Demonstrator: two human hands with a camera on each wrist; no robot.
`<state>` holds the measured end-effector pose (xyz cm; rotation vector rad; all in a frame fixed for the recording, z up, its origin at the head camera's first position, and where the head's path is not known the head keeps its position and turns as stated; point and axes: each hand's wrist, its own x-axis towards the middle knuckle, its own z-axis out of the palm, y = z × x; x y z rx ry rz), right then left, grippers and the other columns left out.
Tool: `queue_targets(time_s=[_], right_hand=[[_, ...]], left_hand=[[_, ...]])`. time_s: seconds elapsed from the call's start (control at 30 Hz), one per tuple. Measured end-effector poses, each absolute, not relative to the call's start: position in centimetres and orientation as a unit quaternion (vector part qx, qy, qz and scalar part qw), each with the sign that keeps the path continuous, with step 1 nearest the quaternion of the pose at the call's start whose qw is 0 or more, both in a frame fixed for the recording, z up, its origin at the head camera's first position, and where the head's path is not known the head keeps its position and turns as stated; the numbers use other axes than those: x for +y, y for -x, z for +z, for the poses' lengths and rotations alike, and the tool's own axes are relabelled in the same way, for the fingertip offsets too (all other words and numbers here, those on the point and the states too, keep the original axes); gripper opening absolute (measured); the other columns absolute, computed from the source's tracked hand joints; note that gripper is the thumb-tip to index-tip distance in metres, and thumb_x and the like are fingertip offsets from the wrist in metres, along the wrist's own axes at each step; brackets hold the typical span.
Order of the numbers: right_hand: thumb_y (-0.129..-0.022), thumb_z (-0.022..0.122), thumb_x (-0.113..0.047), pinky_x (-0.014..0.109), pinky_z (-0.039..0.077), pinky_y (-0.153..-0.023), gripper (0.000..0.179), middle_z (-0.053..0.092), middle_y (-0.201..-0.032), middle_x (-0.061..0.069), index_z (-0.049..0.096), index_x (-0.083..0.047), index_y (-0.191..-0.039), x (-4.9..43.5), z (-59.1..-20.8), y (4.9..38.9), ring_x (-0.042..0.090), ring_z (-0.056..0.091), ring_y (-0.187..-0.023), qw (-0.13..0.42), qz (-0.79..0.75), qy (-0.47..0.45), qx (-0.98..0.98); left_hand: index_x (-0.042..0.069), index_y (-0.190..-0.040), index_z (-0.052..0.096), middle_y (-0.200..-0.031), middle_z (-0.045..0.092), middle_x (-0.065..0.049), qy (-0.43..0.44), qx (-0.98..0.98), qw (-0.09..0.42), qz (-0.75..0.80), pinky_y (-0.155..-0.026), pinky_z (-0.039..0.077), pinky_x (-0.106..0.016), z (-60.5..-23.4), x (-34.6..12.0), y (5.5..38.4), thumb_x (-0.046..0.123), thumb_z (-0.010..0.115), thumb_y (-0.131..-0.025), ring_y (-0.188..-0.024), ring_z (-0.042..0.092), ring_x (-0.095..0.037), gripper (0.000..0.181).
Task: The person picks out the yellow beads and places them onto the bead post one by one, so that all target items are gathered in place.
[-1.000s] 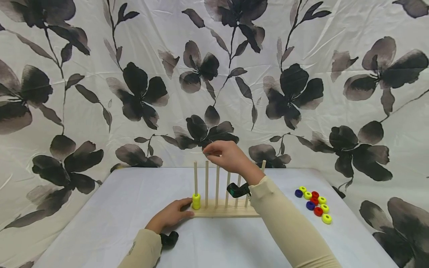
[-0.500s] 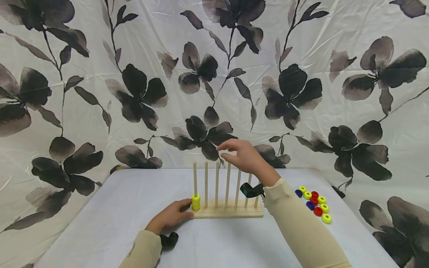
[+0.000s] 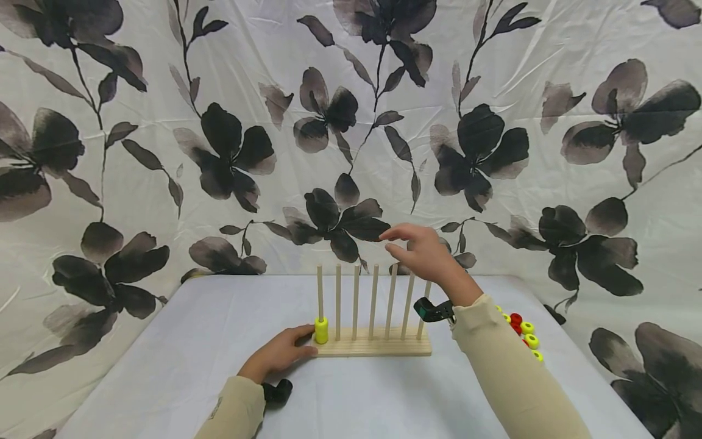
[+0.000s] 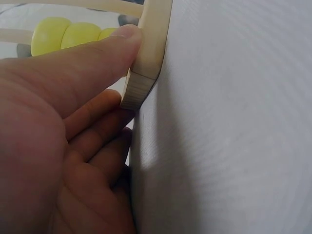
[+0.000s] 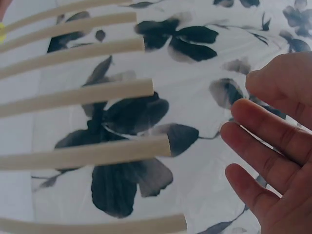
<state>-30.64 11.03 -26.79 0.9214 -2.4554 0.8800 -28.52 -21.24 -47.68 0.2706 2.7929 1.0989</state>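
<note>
L hand (image 3: pixel 281 352) pinches the L end of the wood rack (image 3: pixel 373 349), thumb on its front edge & fingers by the end. R hand (image 3: pixel 422 255) is up by the tops of the R pegs (image 3: pixel 408 305), fingers loose & apart, thumb not touching them. Rack sits on the white table (image 3: pixel 164 366), pegs up. Yellow beads (image 3: pixel 321 332) are stacked low on the far L peg (image 3: pixel 320 292), next to L hand. Loose red & yellow beads (image 3: pixel 528 331) lie on the table's R side, partly hid by R sleeve (image 3: pixel 515 366). Flower cloth (image 3: pixel 406 195) hangs behind.
</note>
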Motion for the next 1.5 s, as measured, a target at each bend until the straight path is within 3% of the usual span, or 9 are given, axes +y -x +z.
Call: queue_targets(time_s=[0.43,1.5], right_hand=[[-0.098,0.057,-0.024,0.053,0.052,-0.094,0.025,0.065,-0.126,0.005,0.068,-0.017,-0.119,15.2,-27.3,31.0,0.033,0.06,-0.119,0.177,0.351,-0.251,-0.885],[-0.101,0.051,-0.023,0.052,0.051,-0.097,0.029,0.064,-0.126,0.016,0.064,-0.008,-0.123,21.0,-31.9,32.8,0.035,0.06,-0.117,0.143,0.361,-0.155,-0.908]], left_hand=[[0.014,-0.141,0.051,-0.148,0.047,-0.01,-0.082,0.927,0.066,0.36,-0.114,0.03,-0.058,-47.7,-21.0,28.5,0.038,0.072,-0.085,-0.141,0.036,-0.037,0.064],[0.015,-0.141,0.052,-0.148,0.047,-0.01,-0.077,0.926,0.064,0.365,-0.114,0.03,-0.058,-47.7,-21.1,28.3,0.035,0.073,-0.085,-0.141,0.036,-0.037,0.063]])
